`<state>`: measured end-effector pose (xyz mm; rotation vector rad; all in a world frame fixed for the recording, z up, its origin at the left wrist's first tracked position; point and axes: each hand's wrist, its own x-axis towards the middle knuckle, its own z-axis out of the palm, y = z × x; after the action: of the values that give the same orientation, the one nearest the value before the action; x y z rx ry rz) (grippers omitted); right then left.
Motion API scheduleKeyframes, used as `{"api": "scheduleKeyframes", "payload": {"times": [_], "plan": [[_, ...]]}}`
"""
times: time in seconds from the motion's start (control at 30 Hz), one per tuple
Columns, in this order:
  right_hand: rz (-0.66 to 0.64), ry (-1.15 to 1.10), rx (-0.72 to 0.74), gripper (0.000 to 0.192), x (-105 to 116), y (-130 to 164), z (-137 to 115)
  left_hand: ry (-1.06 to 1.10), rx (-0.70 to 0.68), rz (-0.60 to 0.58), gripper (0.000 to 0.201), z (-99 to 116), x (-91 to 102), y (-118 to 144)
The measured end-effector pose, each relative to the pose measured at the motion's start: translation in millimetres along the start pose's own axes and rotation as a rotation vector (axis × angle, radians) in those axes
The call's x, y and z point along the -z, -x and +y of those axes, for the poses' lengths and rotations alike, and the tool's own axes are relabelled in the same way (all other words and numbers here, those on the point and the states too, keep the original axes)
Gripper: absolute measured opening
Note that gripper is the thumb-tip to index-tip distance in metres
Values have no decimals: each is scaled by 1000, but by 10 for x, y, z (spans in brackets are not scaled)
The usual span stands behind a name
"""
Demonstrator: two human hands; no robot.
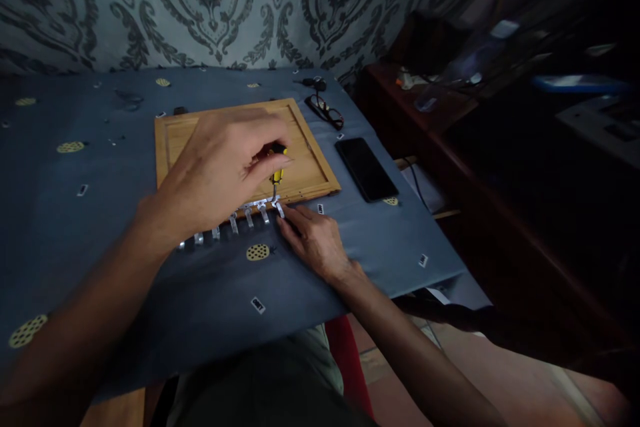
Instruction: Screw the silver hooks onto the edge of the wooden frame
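My left hand [215,160] is closed around the yellow and black handle of a small screwdriver [278,175]. The screwdriver stands nearly upright, its tip down at the right end of a metal hook strip [257,203]. That strip runs along the near edge of a framed wooden board [310,163], with several silver hooks hanging toward me. The fingertips of my right hand [320,243] are closed at the strip's rightmost hook, beside the screwdriver tip. My left hand and forearm cover the board's left part and some of the strip.
A black phone [367,169] lies right of the board, with eyeglasses [325,111] and a dark keyring-like item [315,83] behind it. Small bits [116,141] lie on the patterned blue tablecloth [320,293] at left. A dark wooden desk [440,127] stands to the right.
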<state>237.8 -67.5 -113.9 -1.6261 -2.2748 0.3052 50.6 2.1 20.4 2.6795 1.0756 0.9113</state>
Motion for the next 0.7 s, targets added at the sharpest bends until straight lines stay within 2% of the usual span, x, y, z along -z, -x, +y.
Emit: {"api": "scheduleKeyframes", "payload": {"times": [0.23, 0.5, 0.7], "plan": [[7, 6, -8, 37, -15, -6, -11, -1, -94, -36, 14, 14, 29, 18], [0, -1, -8, 38, 0, 5, -4, 8, 22, -55, 5, 3, 39, -8], [-14, 20, -16, 38, 12, -6, -14, -15, 15, -41, 7, 32, 29, 7]]}}
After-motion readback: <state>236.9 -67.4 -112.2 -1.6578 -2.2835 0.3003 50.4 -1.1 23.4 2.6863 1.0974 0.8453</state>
